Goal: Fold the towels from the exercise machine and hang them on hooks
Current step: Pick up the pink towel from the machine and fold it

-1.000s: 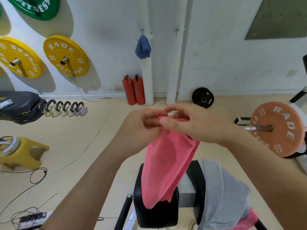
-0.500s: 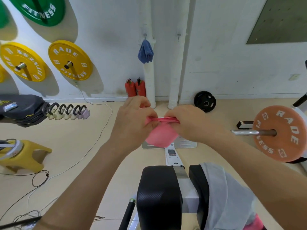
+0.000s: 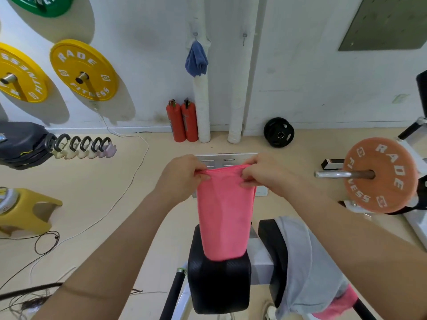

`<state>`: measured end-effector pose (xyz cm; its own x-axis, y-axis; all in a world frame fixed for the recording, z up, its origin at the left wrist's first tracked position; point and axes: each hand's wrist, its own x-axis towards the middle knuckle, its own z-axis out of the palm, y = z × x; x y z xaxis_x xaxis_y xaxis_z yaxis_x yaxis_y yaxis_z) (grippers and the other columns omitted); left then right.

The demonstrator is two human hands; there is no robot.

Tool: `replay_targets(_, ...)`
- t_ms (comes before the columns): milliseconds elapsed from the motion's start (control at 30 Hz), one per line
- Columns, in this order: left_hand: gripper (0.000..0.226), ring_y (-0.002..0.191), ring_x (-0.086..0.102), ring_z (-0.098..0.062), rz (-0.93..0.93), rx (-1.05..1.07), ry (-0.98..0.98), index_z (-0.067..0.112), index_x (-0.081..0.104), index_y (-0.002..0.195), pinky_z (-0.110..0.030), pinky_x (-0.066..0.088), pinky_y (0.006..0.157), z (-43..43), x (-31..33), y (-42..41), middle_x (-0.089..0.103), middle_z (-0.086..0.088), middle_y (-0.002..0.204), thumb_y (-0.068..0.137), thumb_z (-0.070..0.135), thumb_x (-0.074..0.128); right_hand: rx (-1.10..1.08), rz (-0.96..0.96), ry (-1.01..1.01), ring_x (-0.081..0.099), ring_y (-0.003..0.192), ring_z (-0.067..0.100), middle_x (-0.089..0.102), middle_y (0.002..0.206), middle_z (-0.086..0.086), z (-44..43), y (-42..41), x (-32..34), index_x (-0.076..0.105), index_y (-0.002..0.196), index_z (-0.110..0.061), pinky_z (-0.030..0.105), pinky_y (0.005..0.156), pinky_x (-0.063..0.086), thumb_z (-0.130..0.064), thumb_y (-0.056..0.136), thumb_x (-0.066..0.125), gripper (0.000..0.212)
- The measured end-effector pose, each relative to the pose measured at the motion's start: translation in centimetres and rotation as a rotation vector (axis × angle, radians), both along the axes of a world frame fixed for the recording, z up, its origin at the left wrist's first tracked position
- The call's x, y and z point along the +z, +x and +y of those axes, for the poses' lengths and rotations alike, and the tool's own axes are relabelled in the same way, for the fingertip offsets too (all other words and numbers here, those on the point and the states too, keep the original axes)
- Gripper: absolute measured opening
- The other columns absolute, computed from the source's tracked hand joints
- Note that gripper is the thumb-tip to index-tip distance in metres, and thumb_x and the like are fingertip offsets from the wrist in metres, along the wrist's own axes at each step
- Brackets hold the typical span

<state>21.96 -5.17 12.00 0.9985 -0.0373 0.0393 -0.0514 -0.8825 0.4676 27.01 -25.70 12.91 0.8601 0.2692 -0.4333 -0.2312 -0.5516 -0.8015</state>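
Observation:
A pink towel point(image 3: 223, 215) hangs folded lengthwise in front of me, its lower end over the black pad point(image 3: 219, 285) of the exercise machine. My left hand point(image 3: 182, 175) pinches its top left corner and my right hand point(image 3: 263, 174) pinches the top right corner. A grey towel point(image 3: 300, 262) is draped over the right pad, with another pink towel point(image 3: 335, 303) under it. A blue towel point(image 3: 196, 60) hangs from the left wall hook point(image 3: 196, 34). The right hook point(image 3: 244, 36) is bare.
Two red extinguishers point(image 3: 182, 121) and two white padded pipes point(image 3: 235, 100) stand at the wall. An orange weight plate point(image 3: 381, 175) on a bar sticks out at the right. Yellow plates point(image 3: 84, 70) hang on the left wall; cables point(image 3: 46, 241) and a yellow stand point(image 3: 25, 211) lie left.
The towel was bunched short between my hands half a second ago; now it hangs down long and flat, and my hands have moved apart along its top edge.

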Motion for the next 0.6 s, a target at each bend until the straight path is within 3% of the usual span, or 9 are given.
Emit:
replay_targets(67,0.01,0.082,0.056,-0.018,-0.167,0.071,-0.057,0.016,0.075,0.088,-0.033,0.045,0.078,0.3,0.4,0.0,0.063,0.002,0.082,0.08,0.018,0.072,-0.048,-0.109,0.014,0.061,0.072,0.022,0.06,0.074,0.016,0.5,0.2,0.7,0.071,0.075,-0.002,0.044,0.086,0.057,0.011,0.074,0.055,0.02)
replay_targets(167,0.008,0.079,0.05,-0.014,-0.413,0.091,-0.074,0.014,0.074,0.085,-0.024,0.036,0.073,0.8,2.0,-0.5,0.054,0.01,0.079,0.077,0.013,0.073,-0.03,-0.35,0.027,0.057,0.065,0.006,0.066,0.065,-0.004,1.2,0.2,3.0,0.071,0.067,-0.03,0.023,0.066,0.049,0.007,0.074,0.054,0.041)
replay_targets(233,0.01,0.077,0.049,-0.014,-0.472,0.056,-0.064,0.015,0.071,0.084,-0.025,0.036,0.07,1.1,2.5,-1.4,0.052,0.01,0.078,0.076,0.013,0.076,0.017,-0.432,0.058,0.048,0.051,-0.004,0.06,0.059,-0.009,1.2,-0.4,3.9,0.072,0.073,-0.026,0.012,0.052,0.038,0.008,0.076,0.051,0.04)
replay_targets(300,0.015,0.074,0.047,-0.014,-0.457,0.014,-0.039,0.017,0.068,0.083,-0.027,0.041,0.067,1.0,1.6,-2.8,0.052,0.008,0.077,0.074,0.01,0.077,0.048,-0.476,0.038,0.049,0.051,-0.003,0.064,0.065,-0.007,0.8,-1.8,2.8,0.073,0.08,-0.021,0.012,0.052,0.037,0.007,0.078,0.051,0.036)
replay_targets(367,0.019,0.077,0.049,-0.015,-0.32,0.021,-0.048,0.02,0.066,0.089,-0.032,0.046,0.071,0.3,-1.1,-5.1,0.058,0.005,0.082,0.077,0.007,0.072,0.051,-0.473,0.015,0.059,0.066,0.008,0.072,0.081,-0.001,0.1,-3.8,-0.9,0.07,0.076,-0.029,0.023,0.06,0.044,0.007,0.08,0.051,0.041)
replay_targets(433,0.028,0.093,0.056,-0.019,-0.075,0.038,-0.058,0.025,0.064,0.11,-0.031,0.045,0.085,-0.9,-5.2,-8.3,0.065,0.003,0.103,0.086,0.011,0.06,0.076,-0.395,-0.057,0.065,0.081,0.018,0.074,0.091,0.001,-0.8,-6.9,-6.1,0.07,0.078,-0.033,0.031,0.073,0.051,0.008,0.08,0.052,0.045)
replay_targets(500,0.041,0.11,0.055,-0.022,0.148,-0.032,0.021,0.029,0.055,0.128,-0.031,0.044,0.093,-2.1,-9.9,-11.9,0.063,0.003,0.118,0.09,0.013,0.049,0.152,-0.313,-0.19,0.064,0.089,0.018,0.072,0.096,0.0,-1.8,-10.8,-11.1,0.074,0.095,-0.024,0.031,0.085,0.05,0.005,0.083,0.052,0.038)
replay_targets(600,0.052,0.114,0.051,-0.024,0.382,-0.156,0.162,0.029,0.045,0.137,-0.034,0.044,0.094,-3.7,-14.8,-17.1,0.058,-0.001,0.119,0.089,0.008,0.041,0.281,-0.216,-0.317,0.063,0.104,0.019,0.069,0.111,-0.003,-3.1,-16.9,-15.9,0.071,0.108,-0.024,0.028,0.091,0.046,0.002,0.086,0.047,0.041)
